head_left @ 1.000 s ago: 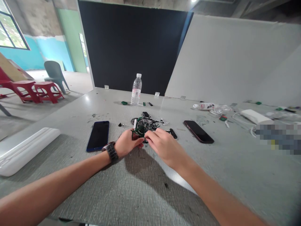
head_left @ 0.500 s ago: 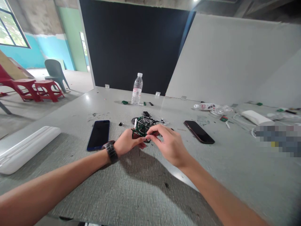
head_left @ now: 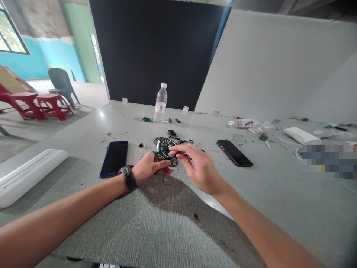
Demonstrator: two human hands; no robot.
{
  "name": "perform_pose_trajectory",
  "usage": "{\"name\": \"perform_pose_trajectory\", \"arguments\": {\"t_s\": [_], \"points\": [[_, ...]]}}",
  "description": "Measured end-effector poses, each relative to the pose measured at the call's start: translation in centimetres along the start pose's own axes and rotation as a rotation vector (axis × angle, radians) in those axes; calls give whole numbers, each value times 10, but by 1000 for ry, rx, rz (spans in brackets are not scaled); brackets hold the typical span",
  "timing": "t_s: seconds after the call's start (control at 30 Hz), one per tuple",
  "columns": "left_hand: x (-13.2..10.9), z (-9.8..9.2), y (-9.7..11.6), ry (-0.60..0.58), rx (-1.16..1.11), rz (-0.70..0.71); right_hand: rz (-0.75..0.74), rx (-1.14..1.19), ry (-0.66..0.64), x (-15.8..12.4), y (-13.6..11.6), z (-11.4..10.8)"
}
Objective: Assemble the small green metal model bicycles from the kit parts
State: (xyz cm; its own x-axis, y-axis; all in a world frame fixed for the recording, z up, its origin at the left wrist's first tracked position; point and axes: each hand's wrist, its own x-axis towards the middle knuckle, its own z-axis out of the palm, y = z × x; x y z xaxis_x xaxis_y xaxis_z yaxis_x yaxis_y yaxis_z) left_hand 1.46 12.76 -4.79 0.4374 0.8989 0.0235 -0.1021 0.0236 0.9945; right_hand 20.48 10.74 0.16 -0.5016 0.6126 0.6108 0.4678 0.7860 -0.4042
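Note:
In the middle of the head view, my left hand [head_left: 149, 166], with a dark watch on its wrist, is closed around a small green model bicycle [head_left: 159, 156]. Its thumb lies along the near side of the frame. My right hand [head_left: 199, 163] is just to the right, index finger reaching to the model and thumb apart from it; I see nothing held between them. Just behind are a spoked model wheel [head_left: 167, 144] and thin black and silver parts [head_left: 192, 141]. A small black piece [head_left: 172, 133] lies beyond. The fingers partly hide the model.
A blue phone [head_left: 115, 158] lies left of my hands, a dark phone [head_left: 234, 153] to the right. Behind stands a water bottle [head_left: 160, 104]. A long white case [head_left: 30, 175] is at far left. A white power bank-like block [head_left: 302, 135] with a cable lies at right.
My right thumb and index finger, pinched together at the model before, have parted, and the index finger has lifted slightly. The model has tilted a little in my left hand. The view has shifted slightly.

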Motion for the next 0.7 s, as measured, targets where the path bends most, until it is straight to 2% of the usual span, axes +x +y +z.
{"name": "perform_pose_trajectory", "arguments": {"t_s": [0.33, 0.5, 0.7], "points": [[1, 3, 0, 36, -34, -21, -29, -58, 76, -1, 4, 2], [0, 3, 0, 3, -6, -16, -10, -126, 128, -2, 5, 3], [-1, 4, 2, 39, -49, -44, -121, -117, 90, -2, 4, 0]]}}
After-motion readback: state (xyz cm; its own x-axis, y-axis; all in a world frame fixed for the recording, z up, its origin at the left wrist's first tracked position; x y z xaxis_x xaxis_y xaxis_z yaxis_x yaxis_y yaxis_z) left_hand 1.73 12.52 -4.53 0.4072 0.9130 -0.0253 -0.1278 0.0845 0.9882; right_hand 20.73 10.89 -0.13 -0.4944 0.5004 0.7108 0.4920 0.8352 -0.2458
